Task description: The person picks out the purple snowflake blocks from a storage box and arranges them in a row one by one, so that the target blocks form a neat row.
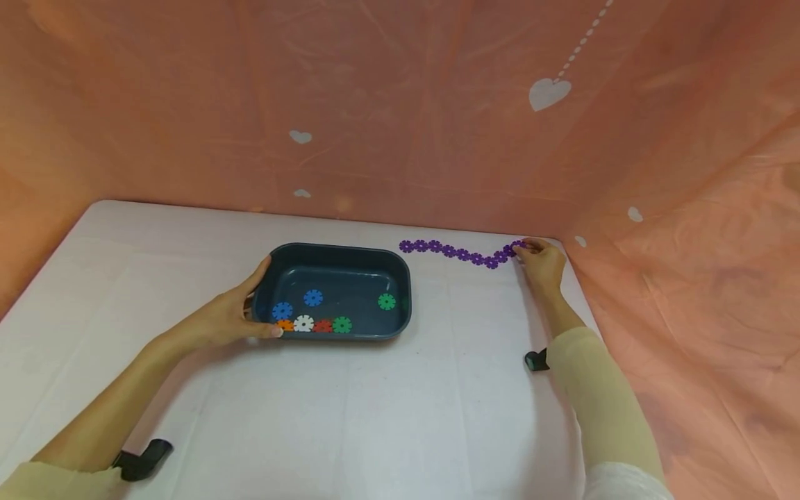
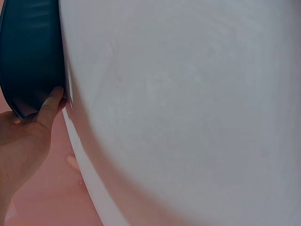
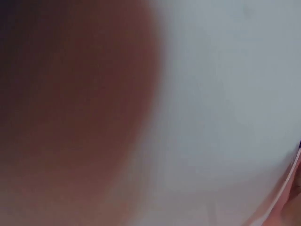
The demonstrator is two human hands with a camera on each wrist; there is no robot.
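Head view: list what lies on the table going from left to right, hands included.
Left hand gripping the tray's left end → dark blue tray holding loose coloured discs → purple disc chain → right hand pinching the chain's right end.

Both arms out, hands low on the table

My left hand lay forward with thumb and fingers spread in a curved clasp; my right hand reached far ahead, fingers bent and pinched together, both forearms in pale sleeves.
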